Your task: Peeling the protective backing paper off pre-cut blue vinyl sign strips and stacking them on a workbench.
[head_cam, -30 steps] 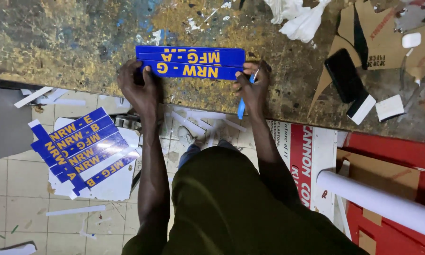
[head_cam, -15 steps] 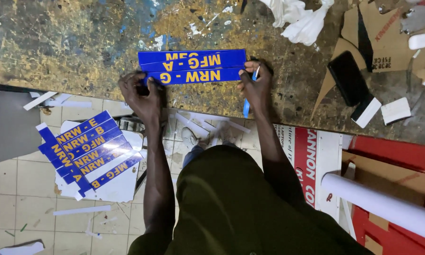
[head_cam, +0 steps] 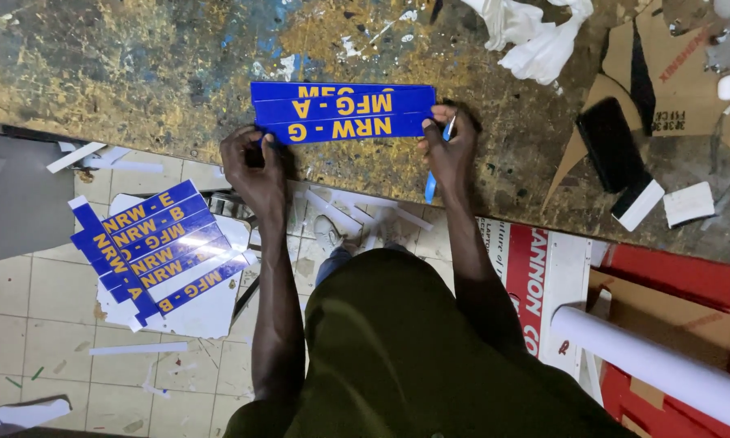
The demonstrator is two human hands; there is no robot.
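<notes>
Squarely between left hand (head_cam: 254, 166) and right hand (head_cam: 450, 150): blue sign strips (head_cam: 342, 112).

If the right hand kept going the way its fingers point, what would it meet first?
The right hand points up the bench and is already touching the end of the blue strips. Beyond them is bare, paint-stained bench top, though depth is unclear.

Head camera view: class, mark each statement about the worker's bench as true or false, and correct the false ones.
1. Both hands, left hand and right hand, touch the blue sign strips. True.
2. The right hand holds a red hammer. False: it holds a thin blue tool.
3. More blue strips lie stacked on the floor. True.
4. The black phone lies on the floor. False: it is on the workbench.
</notes>
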